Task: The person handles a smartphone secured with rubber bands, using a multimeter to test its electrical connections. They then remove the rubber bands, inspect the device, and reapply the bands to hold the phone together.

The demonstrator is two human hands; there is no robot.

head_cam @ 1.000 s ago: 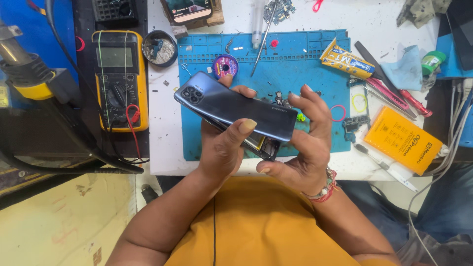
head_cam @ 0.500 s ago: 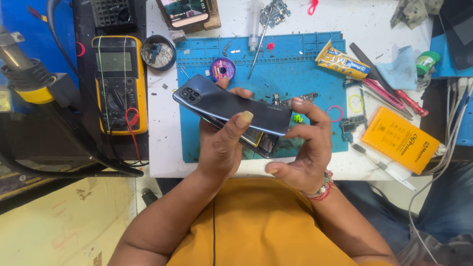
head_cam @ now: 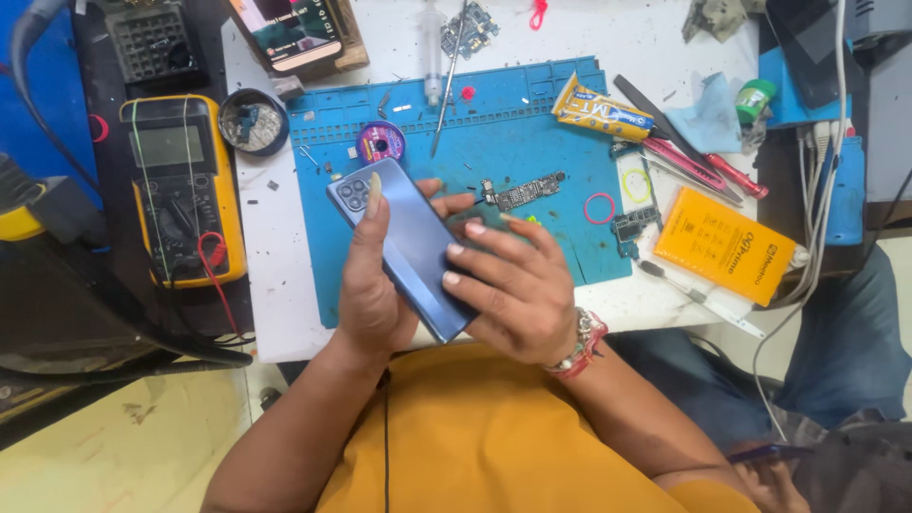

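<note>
Blue phone [head_cam: 410,245] held back-up over the blue mat [head_cam: 560,142], camera end at 10 o'clock. Left hand [head_cam: 370,285] wraps its left edge, forefinger on the camera block. Right hand [head_cam: 513,285] clamps the lower right edge. Circuit board [head_cam: 521,193] lies on the mat at 1 o'clock of the phone; yellow meter [head_cam: 180,190] at 9 on the bench [head_cam: 275,285].

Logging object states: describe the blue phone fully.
The blue phone is a slim slab with a glossy blue-grey back facing up and a camera cluster at its far-left corner. It lies diagonally above the blue work mat. The left hand cradles it, one finger along its back; the right hand presses fingertips on its right edge.
</note>
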